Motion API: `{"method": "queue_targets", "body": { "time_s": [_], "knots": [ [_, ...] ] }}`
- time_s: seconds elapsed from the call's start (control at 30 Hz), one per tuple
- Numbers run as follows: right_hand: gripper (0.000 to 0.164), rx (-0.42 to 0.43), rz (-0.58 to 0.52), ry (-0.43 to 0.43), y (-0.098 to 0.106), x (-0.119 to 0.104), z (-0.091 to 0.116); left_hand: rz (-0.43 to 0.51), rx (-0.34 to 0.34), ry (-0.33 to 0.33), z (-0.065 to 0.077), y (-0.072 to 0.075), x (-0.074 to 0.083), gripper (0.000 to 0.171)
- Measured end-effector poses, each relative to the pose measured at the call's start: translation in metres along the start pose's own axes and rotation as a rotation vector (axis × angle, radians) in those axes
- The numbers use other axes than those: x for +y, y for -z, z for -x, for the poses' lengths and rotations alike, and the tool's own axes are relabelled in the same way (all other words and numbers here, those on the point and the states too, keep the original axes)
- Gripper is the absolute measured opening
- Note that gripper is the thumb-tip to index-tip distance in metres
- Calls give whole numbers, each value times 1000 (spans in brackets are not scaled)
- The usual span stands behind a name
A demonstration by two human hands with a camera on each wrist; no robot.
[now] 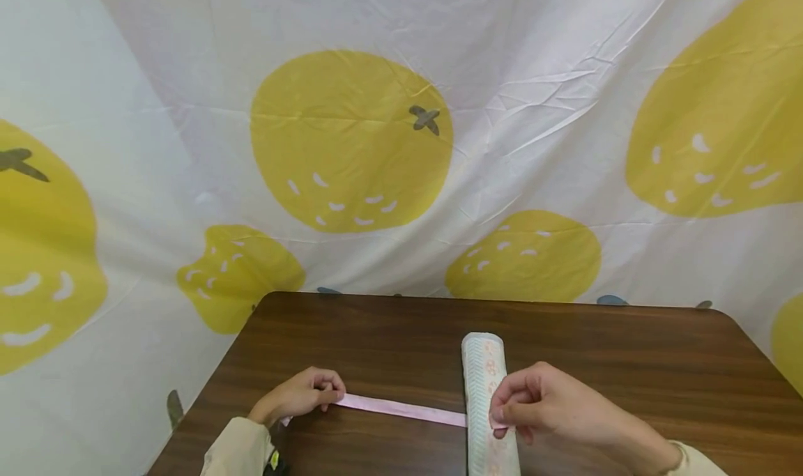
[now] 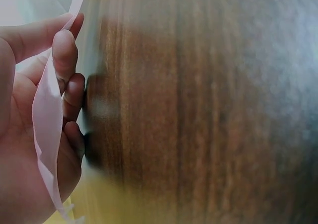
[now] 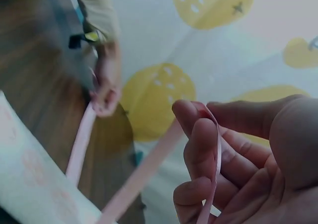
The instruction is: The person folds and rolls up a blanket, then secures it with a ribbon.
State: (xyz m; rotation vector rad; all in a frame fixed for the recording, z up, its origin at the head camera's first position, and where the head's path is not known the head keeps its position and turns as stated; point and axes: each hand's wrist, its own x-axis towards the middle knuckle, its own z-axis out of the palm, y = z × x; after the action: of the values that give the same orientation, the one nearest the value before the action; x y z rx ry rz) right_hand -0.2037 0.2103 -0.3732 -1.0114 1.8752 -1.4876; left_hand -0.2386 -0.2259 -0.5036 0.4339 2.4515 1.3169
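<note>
A pink ribbon [image 1: 408,411] stretches across the table from my left hand [image 1: 310,390] to a white patterned roll [image 1: 482,371]. That roll lies lengthwise, with blue-green chevrons and orange-pink flower prints. Thumb and fingertips of my left hand pinch the ribbon; in the left wrist view its loose tail [image 2: 48,114] hangs down across the palm. My right hand [image 1: 546,406] is over the roll's right side, pinching the ribbon's other part. From the right wrist view, the ribbon [image 3: 149,172] passes behind the roll and rises taut to my right fingers. The stretch beneath the roll is hidden.
The dark wood-grain table [image 1: 376,329] reaches back to a white hanging cloth [image 1: 533,30] printed with big yellow fruit. A black strap with a yellow piece [image 1: 274,461] sits at my left sleeve [image 1: 238,448].
</note>
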Motion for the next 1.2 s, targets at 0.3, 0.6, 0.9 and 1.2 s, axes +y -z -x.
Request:
{"method": "queue_targets", "body": {
  "time_s": [0.3, 0.6, 0.9, 1.2],
  "knots": [
    [13, 30, 19, -17, -36, 22, -40, 12, -1, -5, -1, 0, 0, 10],
    [13, 59, 30, -129, -63, 47, -63, 25, 2, 3, 0, 0, 0, 10],
    [18, 104, 91, -182, -84, 66, -68, 30, 10, 9, 1, 1, 2, 10],
    [8, 90, 177, -203, -101, 77, -72, 26, 14, 13, 2, 0, 1, 11]
  ]
}}
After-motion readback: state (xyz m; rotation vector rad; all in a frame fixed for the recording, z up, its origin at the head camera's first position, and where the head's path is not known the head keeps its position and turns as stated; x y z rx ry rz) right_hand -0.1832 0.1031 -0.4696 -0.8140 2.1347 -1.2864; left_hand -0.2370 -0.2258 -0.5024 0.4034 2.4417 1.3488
